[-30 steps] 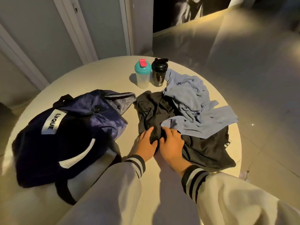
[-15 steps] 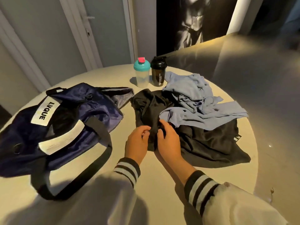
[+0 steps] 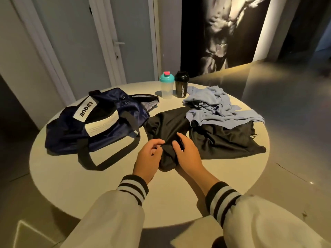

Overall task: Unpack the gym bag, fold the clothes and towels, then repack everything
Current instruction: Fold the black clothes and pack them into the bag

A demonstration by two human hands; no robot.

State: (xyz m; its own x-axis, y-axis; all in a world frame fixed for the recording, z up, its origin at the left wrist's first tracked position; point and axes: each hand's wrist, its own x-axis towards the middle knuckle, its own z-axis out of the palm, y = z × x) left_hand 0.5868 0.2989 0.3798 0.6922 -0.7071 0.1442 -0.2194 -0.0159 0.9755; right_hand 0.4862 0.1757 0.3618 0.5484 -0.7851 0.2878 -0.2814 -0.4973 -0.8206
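Note:
A navy gym bag (image 3: pixel 100 126) with a white label lies open on the left of the round table (image 3: pixel 75 179). A black garment (image 3: pixel 223 140) is spread at the centre and right, with a crumpled light-blue garment (image 3: pixel 215 108) lying over its far part. My left hand (image 3: pixel 148 158) and my right hand (image 3: pixel 188 154) sit side by side at the black garment's near left edge. Each hand pinches a bunched fold of the black cloth between fingers and thumb.
A clear shaker with a teal lid (image 3: pixel 167 85) and a black shaker bottle (image 3: pixel 181 85) stand at the table's far edge. Doors (image 3: pixel 125 42) and a dark wall poster (image 3: pixel 223 33) are behind. The bag's black strap (image 3: pixel 84 154) loops toward me on the tabletop.
The camera has tilted up and pulled back, so more of the room shows. My hands have stayed on the black garment's near edge, gathering the cloth into a tighter bunch.

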